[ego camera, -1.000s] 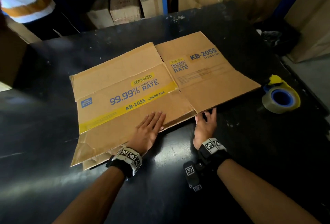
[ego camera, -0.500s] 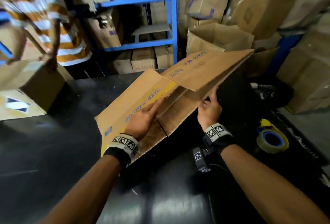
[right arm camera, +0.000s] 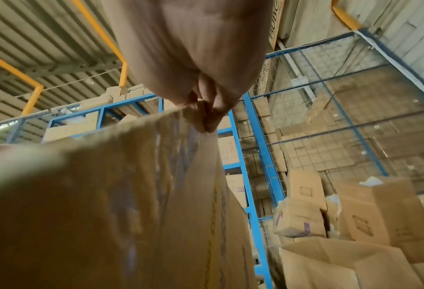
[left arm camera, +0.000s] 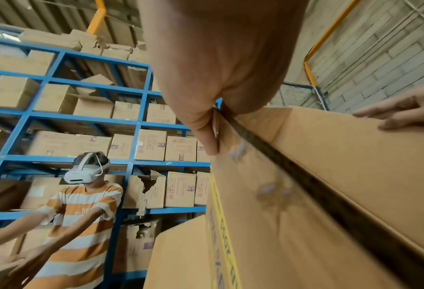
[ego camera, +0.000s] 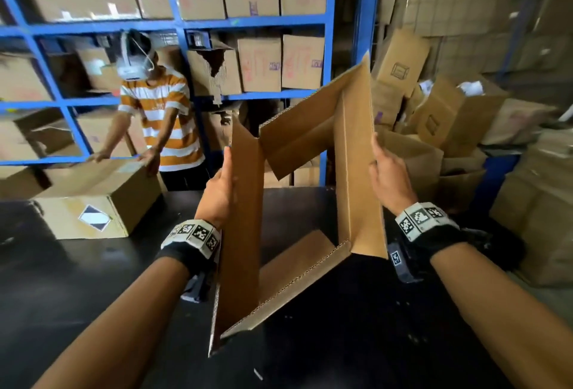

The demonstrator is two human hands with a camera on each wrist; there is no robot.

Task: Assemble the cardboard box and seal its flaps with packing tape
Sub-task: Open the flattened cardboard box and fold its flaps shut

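The cardboard box (ego camera: 297, 202), flat on the table a second earlier and half raised a half-second ago, now stands lifted above the black table (ego camera: 77, 280), opened into a skewed, diamond-shaped sleeve with both ends open. Its flaps are unfolded: one projects toward the viewer below the grip, others rise beyond it. The box's lowest edge is close over the tabletop; contact cannot be judged.

The left hand (ego camera: 218, 190), which earlier lay flat on the printed panel, now clasps the left wall from outside, the thumb pressed along the wall's near face and the fingers wrapped behind it; in the left wrist view the thumb (left arm camera: 206, 133) lies flat against the edge. The right hand (ego camera: 387, 178), earlier at the box's near edge, now holds the right wall's outer edge, fingers curled over it; the right wrist view shows the fingertips (right arm camera: 203, 117) pinching the rim. The two hands are well apart, with the open sleeve between them.

The tape roll, seen to the right of the hands in both earlier frames, has left the view as the head camera has tilted upward.

Beyond the grip, a person in an orange-striped shirt (ego camera: 161, 119) with a white headset rests both hands on a closed carton (ego camera: 93, 202) on the table's far left. Behind stands blue shelving (ego camera: 186, 26) stacked with cartons; to the right of the right hand lies a heap of loose boxes (ego camera: 449, 116).
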